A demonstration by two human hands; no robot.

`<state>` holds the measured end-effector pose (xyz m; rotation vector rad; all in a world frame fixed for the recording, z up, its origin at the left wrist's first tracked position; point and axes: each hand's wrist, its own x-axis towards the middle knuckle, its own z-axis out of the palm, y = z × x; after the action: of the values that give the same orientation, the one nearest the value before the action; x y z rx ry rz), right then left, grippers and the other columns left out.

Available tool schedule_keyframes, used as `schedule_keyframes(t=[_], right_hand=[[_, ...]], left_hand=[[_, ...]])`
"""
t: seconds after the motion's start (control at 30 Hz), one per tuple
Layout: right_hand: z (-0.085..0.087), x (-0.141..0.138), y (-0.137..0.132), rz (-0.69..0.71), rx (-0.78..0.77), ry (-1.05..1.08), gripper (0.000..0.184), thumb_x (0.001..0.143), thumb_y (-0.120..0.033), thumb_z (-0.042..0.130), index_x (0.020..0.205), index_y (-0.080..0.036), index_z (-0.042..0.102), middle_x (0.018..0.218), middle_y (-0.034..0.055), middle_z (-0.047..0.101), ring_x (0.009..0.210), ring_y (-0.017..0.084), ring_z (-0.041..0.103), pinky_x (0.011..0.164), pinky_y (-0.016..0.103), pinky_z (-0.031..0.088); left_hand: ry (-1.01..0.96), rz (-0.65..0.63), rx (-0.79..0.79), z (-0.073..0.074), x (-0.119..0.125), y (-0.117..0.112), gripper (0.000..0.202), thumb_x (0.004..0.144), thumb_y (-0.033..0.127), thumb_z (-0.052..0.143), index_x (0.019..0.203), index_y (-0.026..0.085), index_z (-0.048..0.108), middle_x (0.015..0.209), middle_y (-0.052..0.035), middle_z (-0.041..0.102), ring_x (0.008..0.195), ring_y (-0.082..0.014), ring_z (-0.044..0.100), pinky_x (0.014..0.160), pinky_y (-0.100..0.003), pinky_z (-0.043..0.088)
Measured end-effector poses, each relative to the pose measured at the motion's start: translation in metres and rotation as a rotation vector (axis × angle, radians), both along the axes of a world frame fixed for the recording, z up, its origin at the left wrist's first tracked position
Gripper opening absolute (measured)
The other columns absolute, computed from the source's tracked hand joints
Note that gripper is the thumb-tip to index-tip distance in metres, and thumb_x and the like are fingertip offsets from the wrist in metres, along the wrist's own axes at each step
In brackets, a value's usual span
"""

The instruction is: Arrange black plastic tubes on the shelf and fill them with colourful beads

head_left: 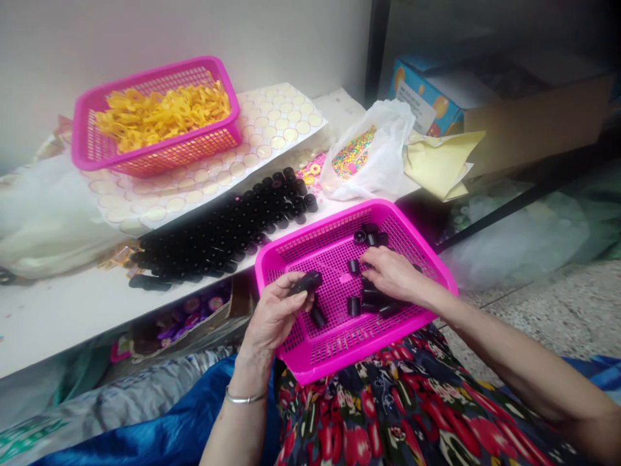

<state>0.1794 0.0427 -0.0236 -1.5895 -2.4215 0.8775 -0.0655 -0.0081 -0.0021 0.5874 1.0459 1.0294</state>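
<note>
Black plastic cylinders (354, 306) lie in a bright-pink rectangular mesh plastic basket (310, 370), the left hand (275, 312) with its grip pinched around at least 1, the right hand (392, 272) half-curled among others, its hold unclear; light fingertip pinches should keep neighbours undisturbed.

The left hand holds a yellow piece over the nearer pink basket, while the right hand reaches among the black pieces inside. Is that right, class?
Yellow is wrong: the head view shows the left hand holding a black piece over the nearer pink basket. The rest stands.
</note>
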Motion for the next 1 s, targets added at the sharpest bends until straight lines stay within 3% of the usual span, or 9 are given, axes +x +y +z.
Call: schedule_keyframes(t=[0.13, 0.27, 0.43, 0.6, 0.7, 0.8, 0.9, 1.0], right_hand=[[-0.005, -0.028, 0.023, 0.141, 0.001, -0.329, 0.027, 0.086, -0.031, 0.049, 0.099, -0.012, 0.062, 0.103, 0.0157, 0.065, 0.097, 0.027, 0.060, 0.076, 0.035, 0.046], [-0.009, -0.048, 0.034, 0.174, -0.030, -0.376, 0.029, 0.082, -0.035, 0.056, 0.091, -0.009, 0.065, 0.094, 0.0182, 0.068, 0.091, 0.029, 0.064, 0.072, 0.034, 0.047], [0.001, -0.040, 0.029, 0.221, 0.026, -0.338, 0.035, 0.087, -0.041, 0.049, 0.100, -0.011, 0.062, 0.103, 0.0161, 0.065, 0.094, 0.026, 0.062, 0.073, 0.032, 0.044], [0.012, -0.011, 0.019, 0.354, -0.066, -0.212, 0.020, 0.086, -0.026, 0.048, 0.081, -0.016, 0.065, 0.078, 0.0079, 0.067, 0.075, 0.020, 0.061, 0.063, 0.028, 0.039], [0.014, -0.002, 0.013, 0.404, -0.045, -0.140, 0.017, 0.084, -0.021, 0.049, 0.084, -0.017, 0.065, 0.081, 0.0076, 0.065, 0.076, 0.019, 0.058, 0.066, 0.029, 0.038], [0.007, -0.011, 0.002, 0.604, 0.011, -0.099, 0.017, 0.077, -0.015, 0.053, 0.090, -0.017, 0.065, 0.093, 0.0090, 0.064, 0.086, 0.021, 0.054, 0.073, 0.032, 0.039], [-0.006, -0.031, -0.006, 0.772, -0.014, -0.098, 0.016, 0.071, -0.009, 0.055, 0.081, -0.016, 0.066, 0.092, 0.0092, 0.064, 0.086, 0.022, 0.054, 0.074, 0.034, 0.040], [-0.016, -0.042, -0.004, 0.807, -0.085, -0.109, 0.013, 0.069, -0.005, 0.054, 0.071, -0.013, 0.063, 0.081, 0.0090, 0.064, 0.074, 0.019, 0.056, 0.069, 0.033, 0.042]], left_hand=[[-0.028, -0.005, 0.025, -0.001, 0.001, -0.002, 0.036, 0.057, 0.014, 0.079, 0.090, 0.015, 0.066, 0.074, -0.0039, 0.068, 0.064, -0.0133, 0.064, 0.059, -0.020, 0.049], [-0.034, 0.005, 0.027, 0.000, 0.001, -0.005, 0.035, 0.057, 0.014, 0.079, 0.090, 0.014, 0.066, 0.074, -0.0049, 0.069, 0.065, -0.0141, 0.065, 0.059, -0.021, 0.049], [-0.039, 0.041, 0.020, 0.001, -0.005, -0.008, 0.036, 0.056, 0.013, 0.079, 0.090, 0.014, 0.066, 0.077, -0.0060, 0.070, 0.064, -0.0139, 0.065, 0.059, -0.021, 0.050], [-0.017, 0.058, 0.028, 0.000, -0.013, -0.007, 0.036, 0.057, 0.013, 0.079, 0.091, 0.015, 0.067, 0.076, -0.0052, 0.070, 0.066, -0.0143, 0.065, 0.062, -0.023, 0.052], [0.020, 0.036, 0.048, -0.001, -0.012, -0.006, 0.037, 0.055, 0.012, 0.080, 0.090, 0.014, 0.067, 0.075, -0.0046, 0.069, 0.063, -0.0132, 0.064, 0.062, -0.022, 0.051], [0.035, 0.011, 0.037, 0.000, -0.006, -0.003, 0.037, 0.054, 0.012, 0.080, 0.089, 0.015, 0.068, 0.077, -0.0045, 0.070, 0.064, -0.0132, 0.064, 0.062, -0.022, 0.051], [0.022, -0.003, 0.009, 0.002, -0.001, 0.000, 0.037, 0.054, 0.012, 0.080, 0.088, 0.015, 0.068, 0.077, -0.0042, 0.070, 0.065, -0.0133, 0.064, 0.063, -0.023, 0.052], [0.017, -0.022, 0.020, 0.005, -0.001, 0.001, 0.035, 0.056, 0.013, 0.079, 0.088, 0.015, 0.068, 0.074, -0.0037, 0.069, 0.063, -0.0123, 0.063, 0.062, -0.022, 0.051]])
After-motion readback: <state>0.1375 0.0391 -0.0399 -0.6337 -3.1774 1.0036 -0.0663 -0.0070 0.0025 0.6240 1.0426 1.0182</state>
